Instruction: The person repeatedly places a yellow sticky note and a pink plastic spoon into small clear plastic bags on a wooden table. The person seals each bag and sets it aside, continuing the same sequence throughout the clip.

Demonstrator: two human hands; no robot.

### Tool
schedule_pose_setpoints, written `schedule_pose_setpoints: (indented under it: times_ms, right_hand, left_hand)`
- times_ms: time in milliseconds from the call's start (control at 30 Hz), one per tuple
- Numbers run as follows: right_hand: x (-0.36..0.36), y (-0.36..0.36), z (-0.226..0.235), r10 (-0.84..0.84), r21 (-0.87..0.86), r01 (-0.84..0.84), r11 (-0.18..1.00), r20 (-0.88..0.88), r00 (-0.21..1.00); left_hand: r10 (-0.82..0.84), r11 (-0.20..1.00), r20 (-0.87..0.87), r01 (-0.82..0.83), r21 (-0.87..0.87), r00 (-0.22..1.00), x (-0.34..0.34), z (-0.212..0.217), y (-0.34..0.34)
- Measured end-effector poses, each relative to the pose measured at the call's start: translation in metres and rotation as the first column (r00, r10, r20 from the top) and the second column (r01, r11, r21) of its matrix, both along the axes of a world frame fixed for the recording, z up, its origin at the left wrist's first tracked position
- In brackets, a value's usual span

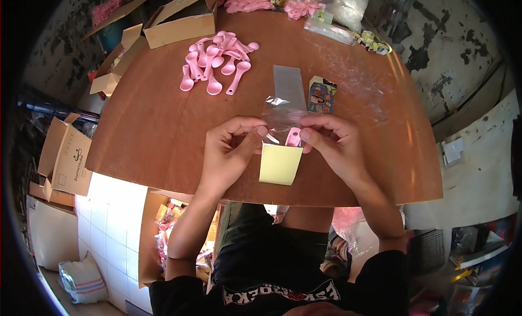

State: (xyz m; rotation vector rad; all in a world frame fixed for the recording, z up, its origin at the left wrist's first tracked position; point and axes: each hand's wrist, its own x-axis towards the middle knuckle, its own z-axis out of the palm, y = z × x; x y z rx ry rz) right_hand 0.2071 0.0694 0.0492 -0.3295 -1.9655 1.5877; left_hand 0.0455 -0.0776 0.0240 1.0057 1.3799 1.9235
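Note:
Between my hands is a clear plastic bag (284, 110), its upper part glinting in the light. My left hand (231, 150) pinches the bag's left edge between thumb and fingers. On the opposite edge, my right hand (336, 144) grips the bag with thumb and forefinger, beside a pink spoon handle (294, 135). The rest of that spoon is hidden behind a pale yellow card (280, 165) at the bag's near end. Whether the card lies inside the bag, I cannot tell. Just beyond lie flat clear bags (289, 81) and a small colourful printed box (323, 94).
Several pink spoons (214, 86) are heaped on the brown table (147, 109), far left. Cardboard boxes (182, 28) stand at the back left. More pink pieces (247, 0) and plastic wrapping (348, 8) line the far edge. Below the table's near edge is a carton of packets (149, 234).

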Motion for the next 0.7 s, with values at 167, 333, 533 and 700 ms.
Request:
schedule_pose_setpoints:
  times_ms: [167,333,533,700]
  right_hand:
    - [0.002,-0.001,-0.008,0.045,-0.018,-0.045,0.999,0.022,0.999]
    - [0.001,0.004,-0.01,0.168,0.048,-0.167,0.985,-0.031,0.985]
    - [-0.001,0.006,-0.02,0.201,0.128,-0.185,0.974,-0.127,0.971]
    - [-0.001,0.005,-0.022,0.201,0.091,-0.189,0.978,-0.148,0.968]
  left_hand:
    - [0.016,1.0,-0.041,-0.017,-0.025,0.999,-0.002,-0.002,-0.01]
    - [-0.075,0.997,-0.141,0.073,-0.017,0.987,-0.013,-0.004,-0.018]
    - [-0.061,0.998,-0.164,0.063,0.003,0.985,-0.01,-0.003,-0.016]
    - [-0.039,0.997,-0.15,0.048,0.06,0.988,-0.007,0.001,-0.015]
